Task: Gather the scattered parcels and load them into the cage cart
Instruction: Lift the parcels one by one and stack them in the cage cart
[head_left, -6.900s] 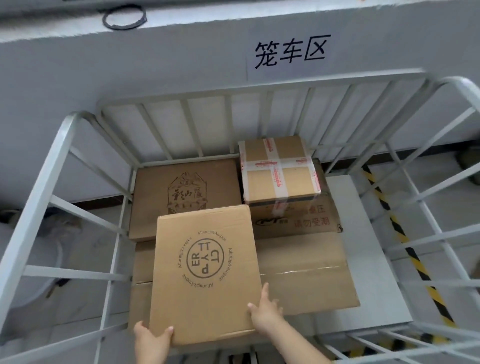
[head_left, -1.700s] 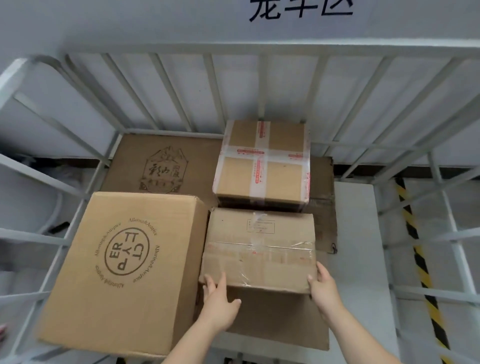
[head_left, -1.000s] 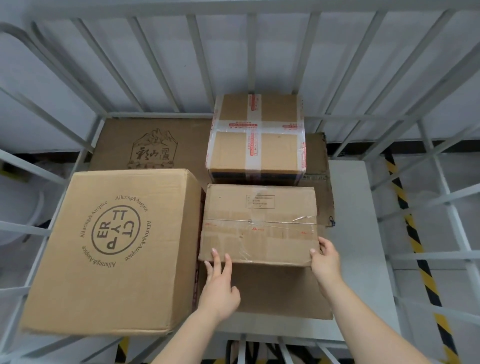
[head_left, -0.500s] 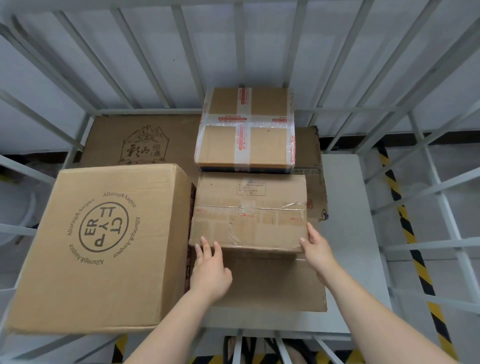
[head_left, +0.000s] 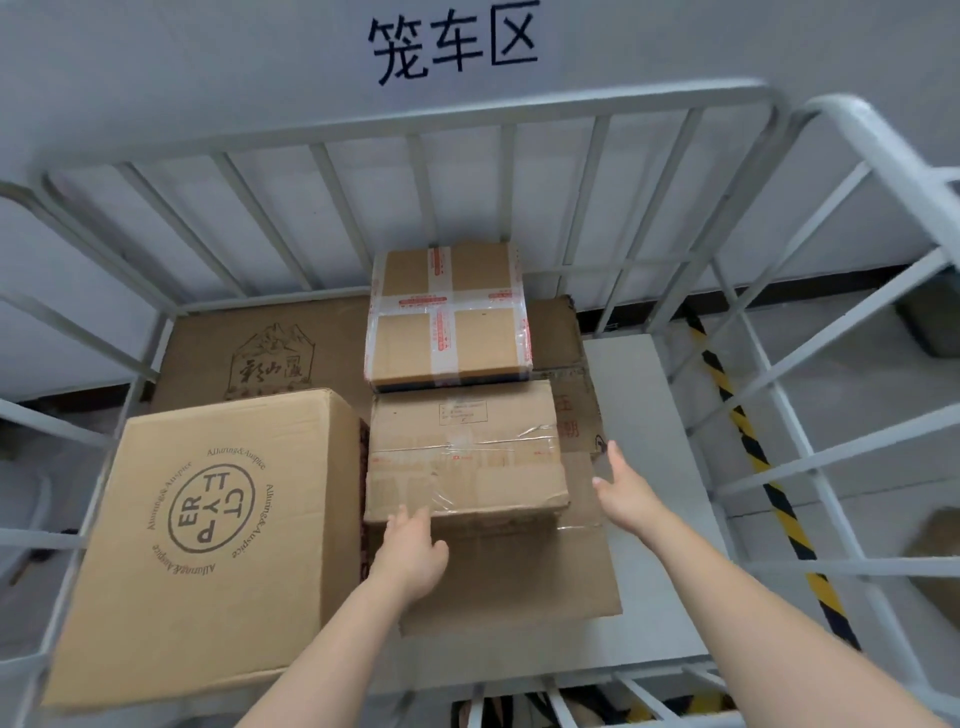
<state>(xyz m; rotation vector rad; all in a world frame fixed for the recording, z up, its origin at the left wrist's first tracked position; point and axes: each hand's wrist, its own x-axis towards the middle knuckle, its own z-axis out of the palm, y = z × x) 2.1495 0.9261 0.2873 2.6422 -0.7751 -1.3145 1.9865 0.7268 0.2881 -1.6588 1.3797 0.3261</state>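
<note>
Inside the white cage cart (head_left: 415, 124) stand three parcels on flattened cardboard (head_left: 291, 343). A large box with a round "TT CT YP ER" logo (head_left: 208, 530) fills the front left. A box crossed with white and red tape (head_left: 447, 317) stands at the back middle. In front of it sits a worn brown box wrapped in clear tape (head_left: 462, 452). My left hand (head_left: 413, 551) is at that box's front left corner, fingers apart, barely touching it. My right hand (head_left: 623, 493) hovers open just off its right side, not touching.
The cart's white floor panel (head_left: 644, 467) shows bare to the right of the boxes. Barred side walls (head_left: 810, 364) rise on both sides and behind. A black-and-yellow floor stripe (head_left: 748, 447) runs outside the right wall. A sign with three characters (head_left: 452, 44) hangs on the grey wall.
Both hands have come off the worn brown box, which now rests against the taped box. My right hand moved away to the right. My head lifted, showing the sign again.
</note>
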